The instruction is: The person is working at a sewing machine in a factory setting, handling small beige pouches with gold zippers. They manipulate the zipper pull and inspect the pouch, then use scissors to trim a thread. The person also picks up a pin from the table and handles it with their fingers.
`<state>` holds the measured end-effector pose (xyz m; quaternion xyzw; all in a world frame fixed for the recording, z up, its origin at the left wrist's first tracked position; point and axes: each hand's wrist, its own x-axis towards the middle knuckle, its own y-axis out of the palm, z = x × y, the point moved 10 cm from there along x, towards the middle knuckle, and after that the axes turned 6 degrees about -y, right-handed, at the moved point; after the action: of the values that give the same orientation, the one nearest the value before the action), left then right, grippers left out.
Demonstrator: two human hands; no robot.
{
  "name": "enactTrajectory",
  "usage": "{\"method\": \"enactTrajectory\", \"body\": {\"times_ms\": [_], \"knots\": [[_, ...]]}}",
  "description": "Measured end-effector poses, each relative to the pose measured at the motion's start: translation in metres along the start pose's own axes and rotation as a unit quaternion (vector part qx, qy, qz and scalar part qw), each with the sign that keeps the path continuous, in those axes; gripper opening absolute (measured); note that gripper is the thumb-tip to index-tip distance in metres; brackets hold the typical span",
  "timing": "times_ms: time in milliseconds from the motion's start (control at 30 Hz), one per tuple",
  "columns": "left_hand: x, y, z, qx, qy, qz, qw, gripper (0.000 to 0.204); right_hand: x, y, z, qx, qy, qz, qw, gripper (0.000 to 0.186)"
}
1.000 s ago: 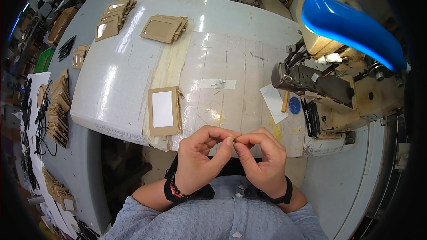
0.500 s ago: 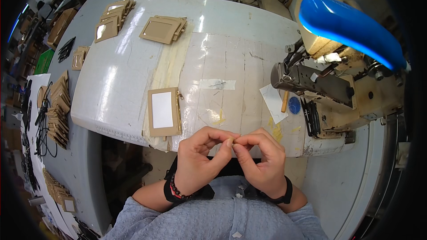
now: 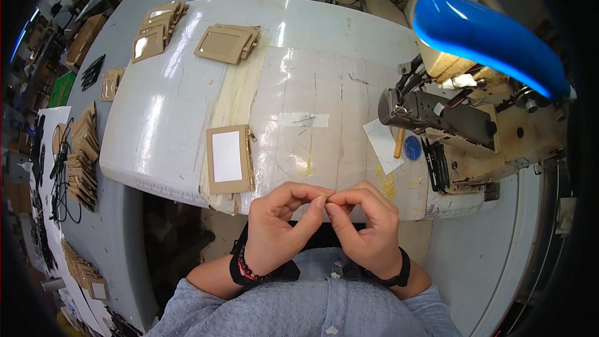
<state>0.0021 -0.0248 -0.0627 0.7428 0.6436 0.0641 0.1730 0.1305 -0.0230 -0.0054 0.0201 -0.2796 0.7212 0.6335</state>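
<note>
Fingertips of both hands (image 3: 327, 221) pinch a tiny tan piece (image 3: 322, 199), orientation indiscernible.

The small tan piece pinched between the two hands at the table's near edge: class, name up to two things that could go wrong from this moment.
1. The small tan piece is gripped only by the fingertips of the left hand and right hand, near the edge of the white table; if it slips, it may well drop into the lap or onto the floor.
2. The tan frame lies close beside the left hand, near that same edge; a careless wrist could knock it off.
</note>
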Motion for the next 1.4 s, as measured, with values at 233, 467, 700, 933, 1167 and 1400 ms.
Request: {"method": "enactTrajectory", "body": {"times_ms": [233,467,700,933,1167,1400], "knots": [[0.0,0.001,0.002,-0.001,-0.003,0.0,1.0,0.016,-0.001,-0.002,0.0,-0.014,-0.001,0.002,1.0,0.01],[-0.003,-0.001,0.01,0.031,-0.02,-0.002,0.999,0.015,-0.001,-0.002,0.011,-0.062,-0.026,0.021,0.998,0.009],[-0.002,-0.015,0.012,0.087,0.043,-0.026,0.995,0.01,0.0,0.014,0.019,0.005,-0.035,0.034,0.999,0.006],[0.0,0.0,0.029,0.073,0.084,0.008,0.994,0.007,-0.013,0.014,0.024,0.006,-0.046,0.038,0.998,0.008],[-0.001,-0.005,0.007,-0.004,0.075,-0.016,0.997,0.013,-0.017,0.017,0.022,0.0,-0.022,0.063,0.998,0.007],[-0.007,-0.044,-0.014,-0.179,0.083,-0.044,0.979,0.011,-0.009,0.007,0.02,-0.005,-0.031,0.045,0.999,0.006]]}}
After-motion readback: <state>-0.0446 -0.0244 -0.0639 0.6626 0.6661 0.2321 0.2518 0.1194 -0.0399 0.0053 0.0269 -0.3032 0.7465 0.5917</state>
